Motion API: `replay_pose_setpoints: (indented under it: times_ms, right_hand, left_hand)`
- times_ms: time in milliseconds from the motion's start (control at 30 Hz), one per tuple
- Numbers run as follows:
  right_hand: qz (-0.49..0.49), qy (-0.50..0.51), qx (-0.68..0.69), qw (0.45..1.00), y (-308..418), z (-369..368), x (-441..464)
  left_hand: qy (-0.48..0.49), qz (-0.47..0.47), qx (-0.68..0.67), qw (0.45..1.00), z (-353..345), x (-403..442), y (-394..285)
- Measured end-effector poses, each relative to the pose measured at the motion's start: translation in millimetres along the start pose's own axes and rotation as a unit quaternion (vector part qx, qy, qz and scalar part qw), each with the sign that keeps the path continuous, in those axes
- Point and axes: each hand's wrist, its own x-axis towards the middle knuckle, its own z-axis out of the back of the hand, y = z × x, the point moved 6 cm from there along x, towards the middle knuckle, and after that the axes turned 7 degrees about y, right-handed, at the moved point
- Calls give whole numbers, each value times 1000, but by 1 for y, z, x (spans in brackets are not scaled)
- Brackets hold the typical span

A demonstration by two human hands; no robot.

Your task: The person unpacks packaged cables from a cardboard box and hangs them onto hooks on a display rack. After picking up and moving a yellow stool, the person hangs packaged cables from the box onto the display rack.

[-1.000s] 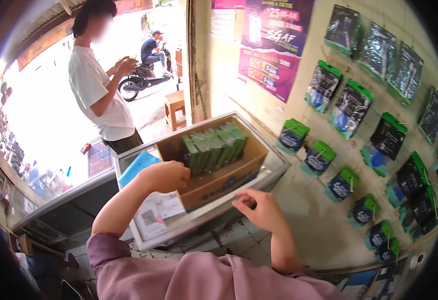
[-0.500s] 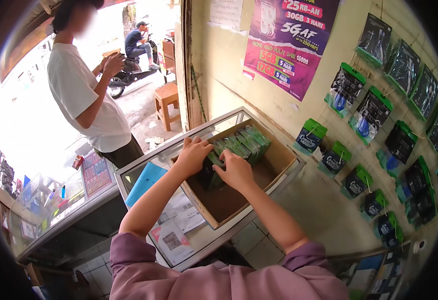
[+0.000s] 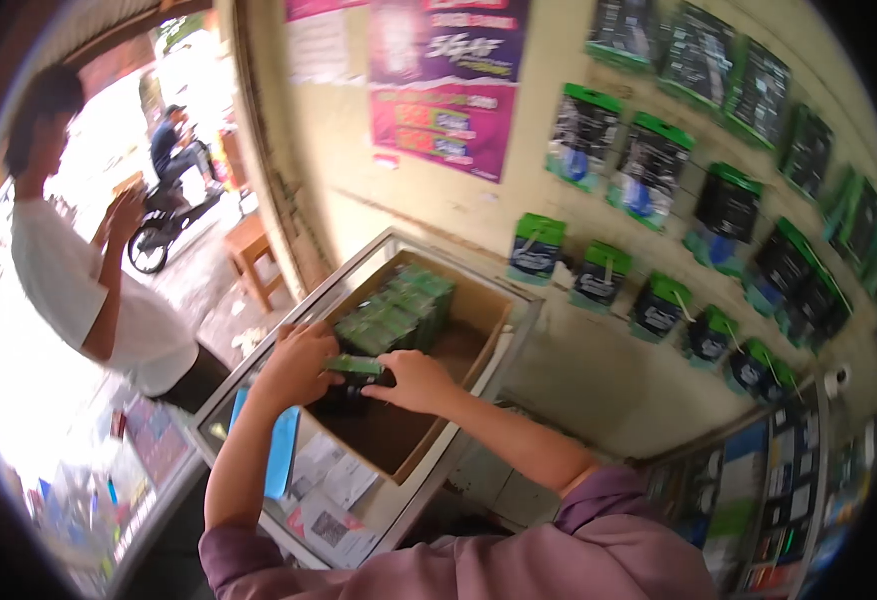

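Observation:
An open cardboard box rests on the glass display case, with a row of green-topped plastic packets standing in its far part. At the box's near left side, my left hand and my right hand hold a black packet with a green top between them. My left fingers are closed at its left end. My right thumb and fingers pinch its right end. The packet's lower part is in shadow, and its print is too blurred to read.
A blue folder and printed papers lie left of the box. Hanging packs cover the wall at right. A person in a white shirt stands beyond the counter at left; a wooden stool is outside.
My view has swung to the right. My hands have moved from the row of packets toward the near left of the box, and one packet is now apart from the row between them.

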Motion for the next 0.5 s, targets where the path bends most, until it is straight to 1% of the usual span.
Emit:
replay_pose_setpoints:
  times_ms: [67,100,167,233,267,300,367,467,500]
  right_hand:
    - [42,-69,66,995,-8,19,-18]
    - [55,-88,122,987,-13,31,-28]
    - [88,-124,232,961,-18,55,-53]
    - [58,-109,260,958,-33,70,-78]
    - [45,-100,275,955,-40,78,-92]
    - [11,-80,244,966,-49,85,-108]
    - [27,-98,316,943,-65,101,-138]
    - [35,-148,407,901,-93,130,-189]
    - [37,-167,434,885,-103,142,-208]
  left_hand:
    - [-25,-27,-128,991,30,6,-29]
    - [-16,-29,-157,987,41,12,-42]
    - [-59,-98,-163,980,62,26,-79]
    - [-99,-153,-165,969,75,41,-118]
    - [-97,-160,-188,964,78,50,-136]
    - [-95,-166,-210,959,82,59,-157]
    - [-75,-161,-240,954,86,78,-199]
    - [-137,-234,-310,911,83,114,-255]
    - [-129,-219,-307,917,76,131,-269]
